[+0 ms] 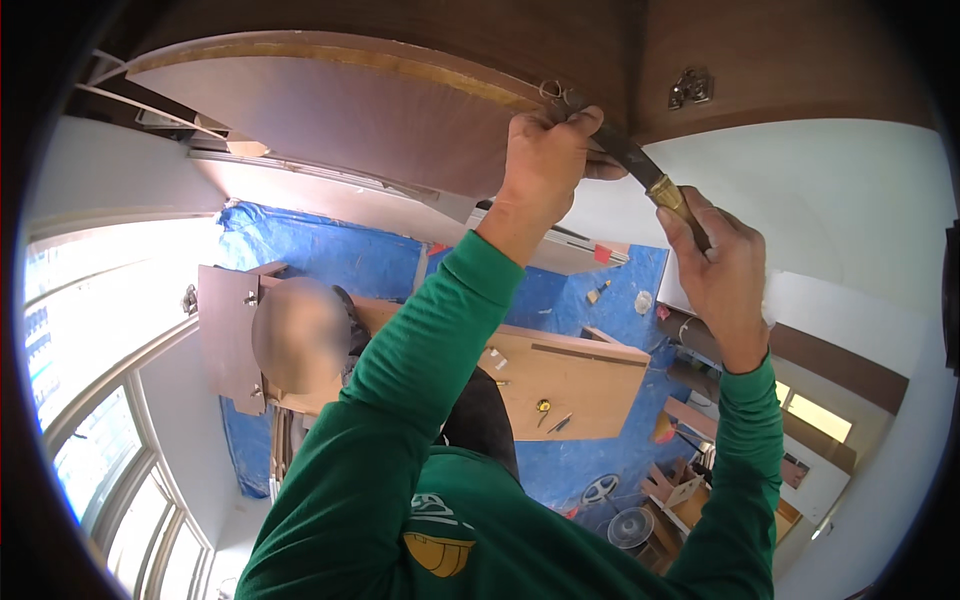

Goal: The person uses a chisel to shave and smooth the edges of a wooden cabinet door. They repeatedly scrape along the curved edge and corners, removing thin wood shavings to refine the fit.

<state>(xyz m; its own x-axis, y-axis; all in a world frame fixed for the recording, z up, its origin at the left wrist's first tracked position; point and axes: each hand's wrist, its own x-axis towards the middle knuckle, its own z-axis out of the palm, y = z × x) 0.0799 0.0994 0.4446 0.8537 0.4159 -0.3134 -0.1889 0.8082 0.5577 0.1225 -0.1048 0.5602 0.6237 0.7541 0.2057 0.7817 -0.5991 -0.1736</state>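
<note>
My right hand (718,260) is wrapped round the handle of a chisel-like tool (640,163) with a dark straight blade and a brass collar. The blade slants up and left to my left hand (548,155), whose fingers are closed round its far end. That end is partly hidden by my fingers, beside the edge of a brown cabinet door panel (400,120) overhead. A metal hinge (553,92) shows just above my left fingers. Another metal hinge (690,89) is fixed to the brown cabinet surface (790,60) at the upper right.
A person (300,335) is beyond my left arm. A wooden panel (590,385) carries a tape measure (543,406) and pliers (560,423). Blue sheeting (600,465) covers the floor, with a brush (598,292) on it. Windows (110,450) line the left side.
</note>
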